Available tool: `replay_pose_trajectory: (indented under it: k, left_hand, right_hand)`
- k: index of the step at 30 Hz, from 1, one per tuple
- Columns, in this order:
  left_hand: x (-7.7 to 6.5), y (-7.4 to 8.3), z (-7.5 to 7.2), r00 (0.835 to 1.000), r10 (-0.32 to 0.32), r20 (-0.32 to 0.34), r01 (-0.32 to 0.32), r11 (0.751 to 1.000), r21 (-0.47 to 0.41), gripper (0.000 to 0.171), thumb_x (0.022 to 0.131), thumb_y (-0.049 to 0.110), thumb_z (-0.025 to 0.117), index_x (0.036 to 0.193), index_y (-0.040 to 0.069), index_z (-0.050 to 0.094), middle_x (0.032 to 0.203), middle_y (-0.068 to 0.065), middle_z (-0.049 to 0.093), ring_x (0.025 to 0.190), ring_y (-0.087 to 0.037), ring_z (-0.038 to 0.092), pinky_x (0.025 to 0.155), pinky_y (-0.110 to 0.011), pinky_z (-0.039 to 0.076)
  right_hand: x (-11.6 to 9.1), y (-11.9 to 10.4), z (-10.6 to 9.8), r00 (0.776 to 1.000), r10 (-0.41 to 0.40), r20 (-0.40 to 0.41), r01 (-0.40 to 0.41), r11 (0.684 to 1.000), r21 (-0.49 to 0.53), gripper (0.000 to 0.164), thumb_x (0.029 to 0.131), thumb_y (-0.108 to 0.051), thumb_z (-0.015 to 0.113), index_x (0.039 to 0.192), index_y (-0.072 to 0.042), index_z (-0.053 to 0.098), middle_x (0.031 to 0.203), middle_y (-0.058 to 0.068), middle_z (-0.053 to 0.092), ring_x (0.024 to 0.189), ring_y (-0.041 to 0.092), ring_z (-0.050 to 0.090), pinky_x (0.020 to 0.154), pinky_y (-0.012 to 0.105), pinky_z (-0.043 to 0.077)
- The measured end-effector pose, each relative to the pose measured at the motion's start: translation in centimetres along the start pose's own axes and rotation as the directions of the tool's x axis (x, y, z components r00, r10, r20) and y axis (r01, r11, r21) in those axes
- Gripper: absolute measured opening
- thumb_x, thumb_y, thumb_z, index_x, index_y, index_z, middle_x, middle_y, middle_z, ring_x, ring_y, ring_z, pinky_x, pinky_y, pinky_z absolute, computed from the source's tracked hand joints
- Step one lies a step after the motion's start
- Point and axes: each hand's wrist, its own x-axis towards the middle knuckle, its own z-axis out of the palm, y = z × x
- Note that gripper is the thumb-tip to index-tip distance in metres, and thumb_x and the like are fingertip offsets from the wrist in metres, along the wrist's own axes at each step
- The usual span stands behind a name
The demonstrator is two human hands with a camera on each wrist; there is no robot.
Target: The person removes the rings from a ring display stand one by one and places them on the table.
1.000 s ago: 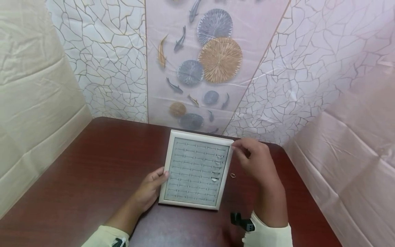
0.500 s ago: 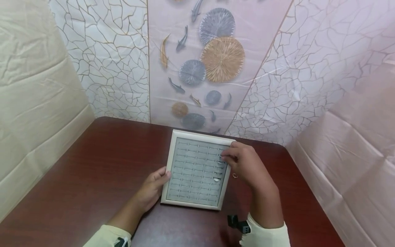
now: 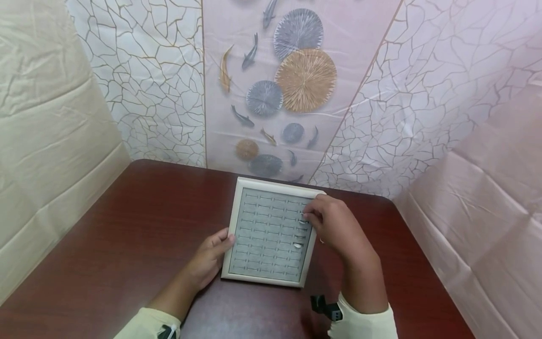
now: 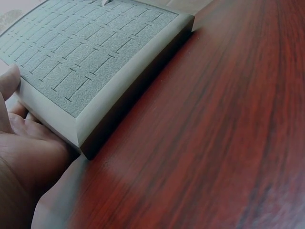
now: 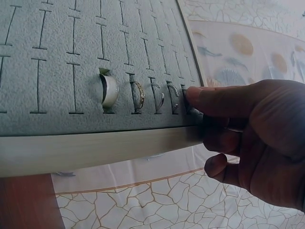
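Note:
A ring display tray, grey foam with rows of slots inside a pale frame, is propped at a tilt. My left hand grips its left side, thumb on the frame, fingers behind in the left wrist view. Several rings stand in the right-hand column: a wide silver band, a gold-toned ring, a thin silver ring and a stone-studded ring. Above these, my right hand pinches at a ring in its slot; the fingertips mostly hide it.
A loose ring lies on the dark red-brown table right of the tray, mostly hidden by the right hand. Patterned cloth hangs behind the table, with plain cloth at both sides.
My right hand has moved from the tray's top right corner down and left onto the uppermost ring, then stayed nearly still. The left hand keeps its grip.

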Motion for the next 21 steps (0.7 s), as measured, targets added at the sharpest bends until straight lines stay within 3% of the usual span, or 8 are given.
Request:
replay_pose_trajectory:
  k: [13,21]
  left_hand:
    - [0.0,0.05,0.02,1.0,0.003,0.004,-0.003,1.0,0.002,0.062,0.119,0.027,0.047,0.164,-0.012,0.031,0.125,0.011,0.079,0.117,-0.007,0.074,0.101,-0.028,0.06]
    - [-0.04,0.09,0.07,1.0,-0.002,0.003,0.002,1.0,-0.004,0.062,0.118,0.027,0.048,0.164,-0.012,0.031,0.125,0.011,0.079,0.116,-0.007,0.074,0.101,-0.028,0.06]
  right_hand:
    - [-0.05,-0.29,-0.11,0.999,0.032,0.042,-0.032,0.999,-0.008,0.012,0.1,0.0,0.074,0.092,-0.009,0.074,0.091,0.002,0.067,0.082,0.017,0.061,0.074,0.037,0.052]
    - [-0.2,0.0,-0.09,0.999,-0.018,0.046,0.017,1.0,0.026,0.019,0.1,0.007,0.068,0.089,-0.008,0.067,0.089,0.002,0.062,0.083,0.016,0.058,0.075,0.033,0.05]
